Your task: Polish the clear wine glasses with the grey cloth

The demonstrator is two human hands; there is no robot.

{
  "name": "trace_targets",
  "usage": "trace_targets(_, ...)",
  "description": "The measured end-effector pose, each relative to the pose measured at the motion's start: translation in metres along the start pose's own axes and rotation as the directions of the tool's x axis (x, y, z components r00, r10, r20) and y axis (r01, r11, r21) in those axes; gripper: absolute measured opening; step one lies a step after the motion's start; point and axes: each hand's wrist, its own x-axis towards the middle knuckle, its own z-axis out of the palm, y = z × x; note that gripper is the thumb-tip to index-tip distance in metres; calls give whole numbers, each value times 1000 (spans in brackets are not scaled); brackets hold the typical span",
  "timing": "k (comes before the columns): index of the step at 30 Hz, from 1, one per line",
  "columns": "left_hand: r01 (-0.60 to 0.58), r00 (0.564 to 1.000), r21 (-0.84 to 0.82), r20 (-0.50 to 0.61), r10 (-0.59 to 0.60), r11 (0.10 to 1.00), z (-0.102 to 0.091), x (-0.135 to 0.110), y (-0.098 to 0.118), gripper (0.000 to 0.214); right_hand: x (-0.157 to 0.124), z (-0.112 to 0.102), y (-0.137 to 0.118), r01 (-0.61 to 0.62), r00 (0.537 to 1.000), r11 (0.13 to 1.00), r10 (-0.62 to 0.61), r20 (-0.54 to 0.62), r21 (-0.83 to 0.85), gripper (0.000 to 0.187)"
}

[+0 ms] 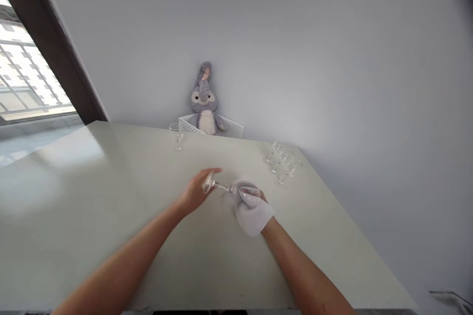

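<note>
A person's two bare hands work at a stemmed wine glass (pixel 220 186) held on its side above a pale bench (pixel 111 236). The left hand (pixel 196 191) curves at the foot, its fingers behind the disc; whether they pinch it cannot be told. The right hand (pixel 263 197), partly hidden, grasps a light cloth (pixel 253 220) wrapped about the bowl. The glass lies between the hands, foot toward 9 o'clock, bowl toward 3. Beyond, at 2 o'clock from the hands, clustered stemmed glasses (pixel 282 158) stand close together; at 10:30, a single upright goblet (pixel 177 134). Just short of 12, a grey plush toy (pixel 204 102) sits in a white perforated basket (pixel 234 129) at the bench's far edge, against a wall (pixel 314 49). A window (pixel 31 71) brightens 10 o'clock.
</note>
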Motion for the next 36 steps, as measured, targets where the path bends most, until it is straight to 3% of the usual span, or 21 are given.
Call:
trace_targets(2,41,979,204,-203,1,978,-8,3,-11,31,-2,-11,-12,68,984,956,-111,-137,-287,21)
trace_targets(4,-51,950,398,-265,168,916,-9,3,-14,31,-5,-19,-19,114,954,817,-248,-166,-565,19)
trace_targets(7,-354,901,579,-1,435,735,3,-3,-8,32,-8,-20,-18,201,926,594,-376,-47,-779,28)
trace_targets(9,-482,861,594,185,474,644,17,-7,-5,34,-10,-17,-15,252,917,542,-399,19,-802,30)
trace_targets(11,-520,847,587,261,462,621,29,-9,-7,36,-11,-11,-14,248,929,586,-370,17,-772,28)
trace_targets(13,-504,859,586,267,436,634,35,-10,-12,35,-13,-5,-15,184,954,695,-298,-45,-695,22)
trace_targets(17,-366,929,592,186,320,718,33,-12,-18,29,-17,9,-18,11,985,914,-80,-153,-406,24)
trace_targets(20,-258,964,551,95,247,794,33,-15,-15,27,-23,19,-15,7,989,970,-42,-141,-242,35)
trace_targets(24,-94,991,435,-46,126,895,41,-19,-4,26,-35,29,-5,120,972,968,-160,-174,-220,42)
trace_targets(28,191,976,99,-126,-178,977,50,-22,9,32,-41,36,6,203,977,930,-211,5,-307,43)
trace_targets(32,309,933,-376,-57,-355,873,53,-21,19,43,-38,34,10,198,980,885,-163,117,-422,33)
trace_targets(36,312,900,-649,-33,-435,694,50,-16,19,48,-36,31,6,347,938,672,-253,237,-655,34)
